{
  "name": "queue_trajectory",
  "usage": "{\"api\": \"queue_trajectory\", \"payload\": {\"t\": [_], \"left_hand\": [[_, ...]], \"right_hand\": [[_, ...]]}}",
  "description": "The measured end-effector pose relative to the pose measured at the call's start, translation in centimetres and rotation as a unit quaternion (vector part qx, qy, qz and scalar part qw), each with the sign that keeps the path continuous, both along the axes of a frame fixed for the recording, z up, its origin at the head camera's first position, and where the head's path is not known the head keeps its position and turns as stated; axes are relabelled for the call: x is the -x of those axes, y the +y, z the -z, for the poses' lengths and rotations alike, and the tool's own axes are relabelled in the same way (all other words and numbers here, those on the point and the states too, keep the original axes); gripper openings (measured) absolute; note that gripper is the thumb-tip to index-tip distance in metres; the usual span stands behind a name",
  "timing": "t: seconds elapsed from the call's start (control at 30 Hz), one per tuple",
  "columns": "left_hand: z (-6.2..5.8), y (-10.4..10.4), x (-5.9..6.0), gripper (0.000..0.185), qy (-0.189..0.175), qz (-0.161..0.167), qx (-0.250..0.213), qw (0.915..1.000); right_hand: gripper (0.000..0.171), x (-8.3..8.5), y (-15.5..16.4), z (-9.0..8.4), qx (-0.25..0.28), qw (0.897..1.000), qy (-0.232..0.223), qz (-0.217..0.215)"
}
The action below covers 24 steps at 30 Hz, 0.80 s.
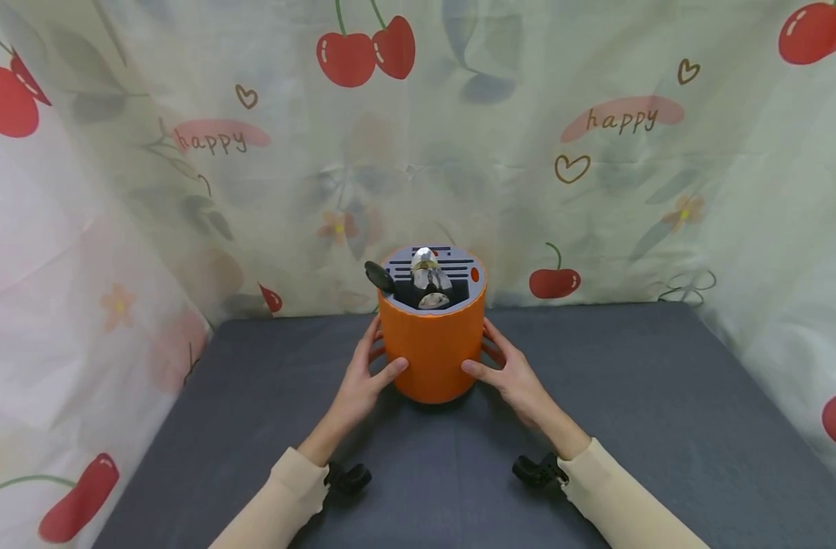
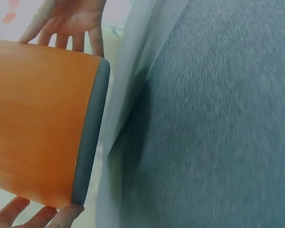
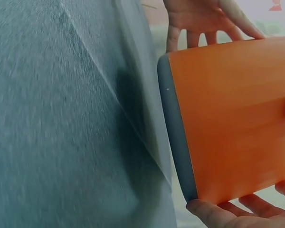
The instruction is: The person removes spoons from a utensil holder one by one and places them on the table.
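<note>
An orange round knife block (image 1: 432, 351) with a grey slotted top is held upright between both hands, near the far edge of the table. My left hand (image 1: 370, 371) grips its left side, thumb on the front and fingers round the side. On the opposite side, my right hand (image 1: 510, 376) grips it the same way. Shiny metal tools (image 1: 425, 267) and a dark rounded piece (image 1: 379, 276) stick out of the top; their exact kind is unclear. In the left wrist view, the dark grey base (image 2: 91, 133) hangs clear of the tabletop.
Dark grey cloth covers the table (image 1: 665, 427). A printed curtain (image 1: 418, 175) with cherries and lettering hangs close behind the knife block and along both sides. Black wrist devices (image 1: 349, 479) hang under the cream sleeves (image 1: 287, 488).
</note>
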<state>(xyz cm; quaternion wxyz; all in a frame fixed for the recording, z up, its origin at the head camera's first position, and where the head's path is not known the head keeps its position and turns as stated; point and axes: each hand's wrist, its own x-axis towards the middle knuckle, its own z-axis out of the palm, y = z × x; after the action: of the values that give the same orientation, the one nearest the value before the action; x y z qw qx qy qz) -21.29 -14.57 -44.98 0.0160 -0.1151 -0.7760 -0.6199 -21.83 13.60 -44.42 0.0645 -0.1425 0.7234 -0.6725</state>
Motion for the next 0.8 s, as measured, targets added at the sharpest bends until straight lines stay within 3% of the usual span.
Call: {"api": "queue_trajectory", "payload": {"t": [0.37, 0.8], "left_hand": [[0.5, 3.4, 0.2, 0.088, 0.026, 0.01, -0.02, 0.9994], [0.5, 6.9, 0.1, 0.089, 0.033, 0.003, -0.026, 0.9991]], "right_hand": [[0.09, 0.0, 3.4, -0.5, -0.015, 1.0, -0.015, -0.002], [0.086, 0.3, 7.0, -0.8, -0.044, 0.999, 0.005, -0.011]]}}
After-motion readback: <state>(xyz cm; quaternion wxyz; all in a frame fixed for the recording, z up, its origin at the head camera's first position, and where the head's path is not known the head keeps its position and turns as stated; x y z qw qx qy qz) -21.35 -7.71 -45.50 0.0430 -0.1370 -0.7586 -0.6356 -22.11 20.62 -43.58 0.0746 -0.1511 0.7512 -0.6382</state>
